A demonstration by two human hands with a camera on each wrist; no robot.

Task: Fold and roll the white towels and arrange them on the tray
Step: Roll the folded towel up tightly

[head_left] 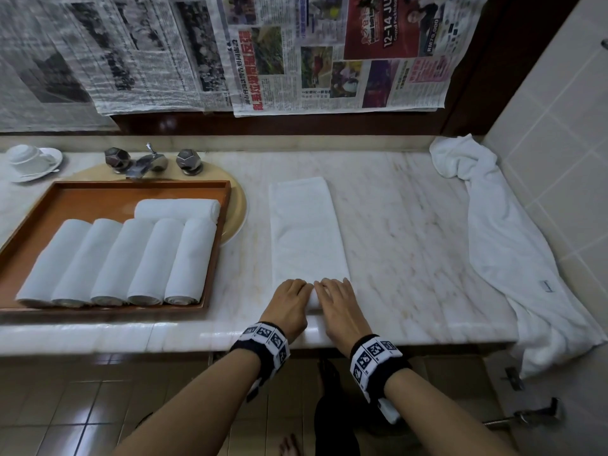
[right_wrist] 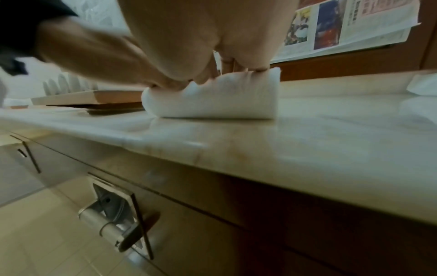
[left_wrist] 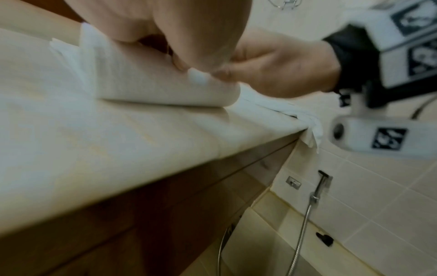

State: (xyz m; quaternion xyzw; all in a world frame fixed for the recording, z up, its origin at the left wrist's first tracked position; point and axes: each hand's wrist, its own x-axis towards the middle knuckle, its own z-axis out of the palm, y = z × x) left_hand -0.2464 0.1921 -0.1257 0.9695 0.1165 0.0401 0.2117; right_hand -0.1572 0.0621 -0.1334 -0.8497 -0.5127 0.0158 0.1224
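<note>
Pressing down side by side at 6 o'clock, the left hand [head_left: 289, 306] and right hand [head_left: 342, 307] curl their fingers over the rolled near end of a long folded white towel strip [head_left: 307, 232], close to the rounded front edge of the pale marble counter [head_left: 411, 225]. The wrist views show the roll as a short thick cylinder lying crosswise, parallel to that edge, with both hands' fingers bent round its top. The unrolled strip runs away from the hands toward 12 o'clock, its long axis square to the front edge, flat on the marble.

At 9 o'clock an orange-brown wooden tray [head_left: 98, 192] holds five rolled white towels [head_left: 115, 261] in a row, ends facing the front edge, and a sixth roll [head_left: 177, 209] lying crosswise behind them. Bare marble lies between strip and tray, and more at 3 o'clock, up to a loose crumpled white towel [head_left: 503, 238] draped along the tiled wall and over the counter's edge.
</note>
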